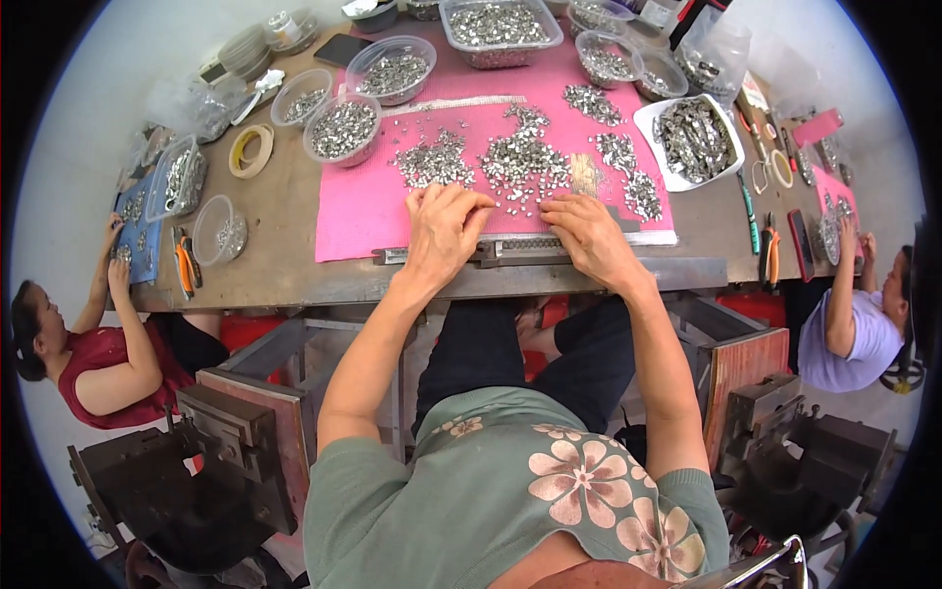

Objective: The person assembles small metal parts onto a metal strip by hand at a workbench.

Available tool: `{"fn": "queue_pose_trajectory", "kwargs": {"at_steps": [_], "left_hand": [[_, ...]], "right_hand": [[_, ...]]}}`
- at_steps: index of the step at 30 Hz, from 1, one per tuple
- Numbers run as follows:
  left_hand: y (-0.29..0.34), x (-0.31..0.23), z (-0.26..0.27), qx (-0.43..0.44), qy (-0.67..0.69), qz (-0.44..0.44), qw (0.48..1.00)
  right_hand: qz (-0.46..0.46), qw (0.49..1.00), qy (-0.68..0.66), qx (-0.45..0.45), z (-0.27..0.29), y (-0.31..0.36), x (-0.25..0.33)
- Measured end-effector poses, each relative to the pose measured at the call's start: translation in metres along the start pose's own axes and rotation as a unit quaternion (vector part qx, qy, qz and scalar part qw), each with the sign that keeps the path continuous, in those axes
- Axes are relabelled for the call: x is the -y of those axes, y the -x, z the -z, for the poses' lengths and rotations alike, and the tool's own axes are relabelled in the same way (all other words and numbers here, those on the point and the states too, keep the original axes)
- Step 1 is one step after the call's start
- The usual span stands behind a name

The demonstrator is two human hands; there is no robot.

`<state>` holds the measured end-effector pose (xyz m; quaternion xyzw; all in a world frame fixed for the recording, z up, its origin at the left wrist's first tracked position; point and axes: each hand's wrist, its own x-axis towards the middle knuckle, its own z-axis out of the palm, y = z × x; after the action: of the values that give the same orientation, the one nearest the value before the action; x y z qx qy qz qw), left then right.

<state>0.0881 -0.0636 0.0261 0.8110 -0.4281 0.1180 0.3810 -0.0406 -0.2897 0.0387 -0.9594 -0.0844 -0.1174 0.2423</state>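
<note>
Blue matting [142, 236] lies beneath the hands of a co-worker in a dark red top [106, 371] at the left edge of the frame. Nearby on the brown worktable [285, 236], orange-handled pliers [186, 267] lie with their handles toward the bottom of the frame, below a roll of tape [237, 155]. At center, a pink mat [343, 221] bears loose heaps of small silvery metal pieces [525, 162]. The person's left hand [446, 224] bends over the mat's lower part, fingers curled and thumb drawn close to them; whether it grips a piece cannot be told. A slotted metal bar [520, 248] lies just below the middle heaps, its long axis running left to right, nearly parallel to the table's front edge, with its left end showing beyond the left wrist. The right hand [594, 234] arches over the bar's right part, half closed, fingertips turned inward toward the left; its grip, too, is hidden. At upper right, a white tray [673, 181] holds longer metal pieces, while a co-worker in a lavender top [852, 339] sits at the right edge.
</note>
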Motion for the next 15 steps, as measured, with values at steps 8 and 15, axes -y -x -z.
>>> {"fn": "queue_pose_trajectory", "kwargs": {"at_steps": [8,15], "left_hand": [[-0.009,0.001,-0.014,0.032,-0.047,-0.057,0.997],[-0.011,0.001,-0.005,0.052,-0.022,-0.002,0.998]], "right_hand": [[-0.013,0.988,-0.031,-0.152,-0.011,-0.012,0.005],[-0.024,0.989,-0.016,-0.142,-0.027,-0.027,0.013]]}}
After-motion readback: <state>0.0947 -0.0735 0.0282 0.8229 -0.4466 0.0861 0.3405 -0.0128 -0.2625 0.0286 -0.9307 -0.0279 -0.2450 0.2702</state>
